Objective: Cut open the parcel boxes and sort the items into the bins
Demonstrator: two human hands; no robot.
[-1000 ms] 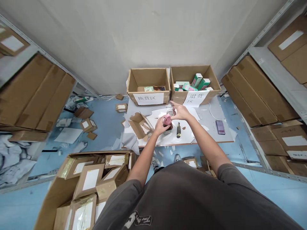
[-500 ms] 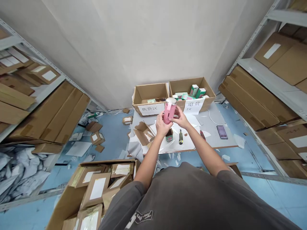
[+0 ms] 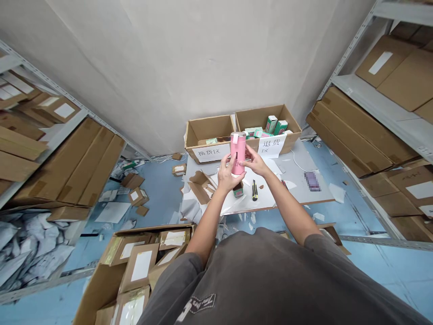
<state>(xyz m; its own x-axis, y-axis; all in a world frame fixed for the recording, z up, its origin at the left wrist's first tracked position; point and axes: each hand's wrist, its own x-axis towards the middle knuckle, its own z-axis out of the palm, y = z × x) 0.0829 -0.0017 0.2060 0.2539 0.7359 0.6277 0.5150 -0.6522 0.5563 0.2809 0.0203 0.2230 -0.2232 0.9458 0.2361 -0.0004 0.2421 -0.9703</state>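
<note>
A pink bottle (image 3: 239, 151) with a silver lid is held upright above the table (image 3: 294, 180). On its lower left side, my left hand (image 3: 227, 174) is closed around it. Fingers of my right hand (image 3: 255, 161) grip it from the right. Below the bottle stands a small green box (image 3: 238, 189), its top dark and seemingly uncovered. A yellow-and-black utility knife (image 3: 255, 190) lies to the right of that box. An opened brown carton (image 3: 201, 187) rests left of my hands, beside crumpled grey wrapping (image 3: 191, 208).
Two labelled cardboard bins stand behind: the left bin (image 3: 209, 124) and the right bin (image 3: 260, 115) with green boxes (image 3: 280, 127). A pixelated item (image 3: 312, 181) lies at the table's right. A large carton of parcels (image 3: 98, 289) stands lower left; shelves flank both sides, and scraps litter the floor.
The bottle has turned more upright, so its lid top shows less and its front more. My left fingers have shifted on its side. The camera view has moved slightly.
</note>
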